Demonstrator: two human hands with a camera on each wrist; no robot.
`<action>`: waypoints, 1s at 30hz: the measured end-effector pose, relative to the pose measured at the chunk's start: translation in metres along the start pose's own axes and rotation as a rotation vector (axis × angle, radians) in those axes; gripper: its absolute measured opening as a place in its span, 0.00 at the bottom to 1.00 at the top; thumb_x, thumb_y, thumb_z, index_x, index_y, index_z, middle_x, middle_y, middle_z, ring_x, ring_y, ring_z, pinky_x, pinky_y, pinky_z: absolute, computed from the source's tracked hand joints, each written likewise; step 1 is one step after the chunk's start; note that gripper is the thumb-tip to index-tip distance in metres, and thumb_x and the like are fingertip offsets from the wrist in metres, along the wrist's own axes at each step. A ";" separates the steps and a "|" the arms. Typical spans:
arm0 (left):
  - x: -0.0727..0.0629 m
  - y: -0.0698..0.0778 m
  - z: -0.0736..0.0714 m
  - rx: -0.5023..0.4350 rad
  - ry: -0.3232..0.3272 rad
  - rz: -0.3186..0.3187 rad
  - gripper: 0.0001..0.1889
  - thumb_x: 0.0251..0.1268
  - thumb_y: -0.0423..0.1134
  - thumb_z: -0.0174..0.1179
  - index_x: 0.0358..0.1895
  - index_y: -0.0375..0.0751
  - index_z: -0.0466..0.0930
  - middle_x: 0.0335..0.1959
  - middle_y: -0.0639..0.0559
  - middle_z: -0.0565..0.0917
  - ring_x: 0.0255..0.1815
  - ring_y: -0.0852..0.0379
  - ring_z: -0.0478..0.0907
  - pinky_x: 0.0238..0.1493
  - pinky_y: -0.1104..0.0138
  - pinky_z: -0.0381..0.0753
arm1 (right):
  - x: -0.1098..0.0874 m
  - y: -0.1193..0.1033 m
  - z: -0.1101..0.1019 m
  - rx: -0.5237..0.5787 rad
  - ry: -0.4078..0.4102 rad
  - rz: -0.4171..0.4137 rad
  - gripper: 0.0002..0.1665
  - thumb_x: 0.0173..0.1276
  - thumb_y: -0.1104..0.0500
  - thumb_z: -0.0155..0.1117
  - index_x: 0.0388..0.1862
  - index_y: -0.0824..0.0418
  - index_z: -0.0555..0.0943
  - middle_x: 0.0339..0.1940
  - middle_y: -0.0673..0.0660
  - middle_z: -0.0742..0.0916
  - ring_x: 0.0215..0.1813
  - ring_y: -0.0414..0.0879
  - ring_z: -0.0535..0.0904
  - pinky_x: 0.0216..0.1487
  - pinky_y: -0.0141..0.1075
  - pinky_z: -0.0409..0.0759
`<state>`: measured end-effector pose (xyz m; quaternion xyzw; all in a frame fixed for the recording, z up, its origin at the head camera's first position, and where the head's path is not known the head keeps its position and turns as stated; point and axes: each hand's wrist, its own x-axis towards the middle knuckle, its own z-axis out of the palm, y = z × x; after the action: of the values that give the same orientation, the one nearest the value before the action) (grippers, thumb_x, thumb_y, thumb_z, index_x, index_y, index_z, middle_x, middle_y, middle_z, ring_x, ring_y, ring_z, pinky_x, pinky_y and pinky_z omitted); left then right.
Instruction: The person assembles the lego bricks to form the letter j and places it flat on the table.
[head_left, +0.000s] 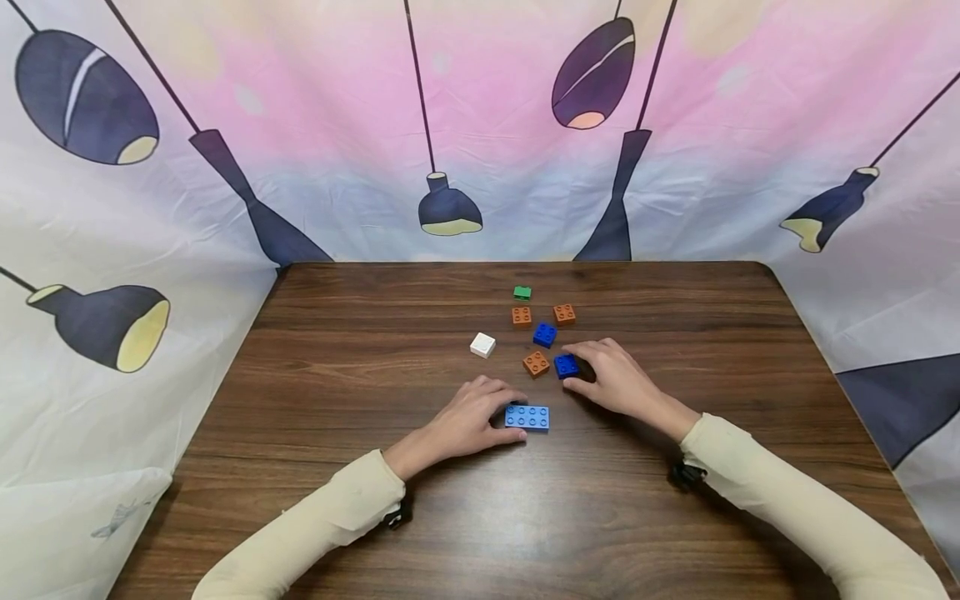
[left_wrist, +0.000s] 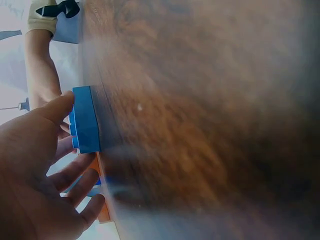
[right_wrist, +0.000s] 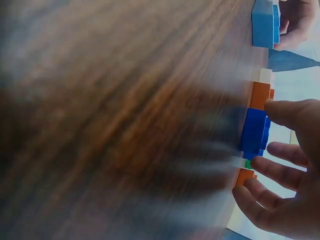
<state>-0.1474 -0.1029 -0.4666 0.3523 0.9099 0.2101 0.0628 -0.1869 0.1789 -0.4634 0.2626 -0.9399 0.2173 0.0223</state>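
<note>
A light blue brick (head_left: 527,418) with two rows of studs lies on the table. My left hand (head_left: 468,419) is around its left part, thumb along the near side and fingers along the far side, loosely bent. My right hand (head_left: 617,379) reaches in from the right at a small dark blue brick (head_left: 566,366), its thumb and fingers spread at either side. In the right wrist view the thumb tip is right at the top edge of that dark blue brick (right_wrist: 253,131). From the left wrist view, the light blue brick (left_wrist: 86,120) stands between thumb and fingers.
Beyond the hands lie an orange brick (head_left: 536,364), a second dark blue brick (head_left: 545,335), a white brick (head_left: 483,345), two more orange bricks, left (head_left: 521,317) and right (head_left: 564,314), and a green brick (head_left: 522,293). A lamp-patterned cloth (head_left: 360,150) hangs behind the wooden table (head_left: 337,333).
</note>
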 end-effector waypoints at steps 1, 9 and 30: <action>0.000 0.000 0.000 0.003 0.000 0.003 0.29 0.65 0.58 0.68 0.65 0.48 0.81 0.60 0.50 0.82 0.61 0.51 0.74 0.62 0.52 0.72 | 0.001 0.000 0.000 0.000 -0.001 -0.001 0.33 0.67 0.50 0.74 0.66 0.64 0.80 0.61 0.63 0.85 0.59 0.58 0.80 0.61 0.54 0.74; 0.005 -0.002 0.001 -0.009 -0.012 0.015 0.24 0.67 0.53 0.69 0.60 0.44 0.84 0.55 0.50 0.85 0.53 0.54 0.76 0.56 0.57 0.74 | 0.007 0.001 0.003 0.007 -0.004 0.009 0.29 0.68 0.52 0.74 0.64 0.64 0.81 0.59 0.62 0.86 0.59 0.58 0.79 0.60 0.54 0.76; 0.020 -0.012 -0.004 -0.092 -0.007 0.017 0.21 0.68 0.48 0.69 0.59 0.42 0.83 0.52 0.50 0.85 0.53 0.53 0.79 0.56 0.57 0.76 | 0.005 -0.002 -0.004 0.052 0.000 0.039 0.25 0.66 0.55 0.75 0.60 0.63 0.84 0.55 0.60 0.88 0.57 0.58 0.80 0.56 0.55 0.78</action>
<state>-0.1709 -0.0988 -0.4678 0.3577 0.8960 0.2508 0.0803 -0.1905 0.1771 -0.4584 0.2446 -0.9389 0.2419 0.0114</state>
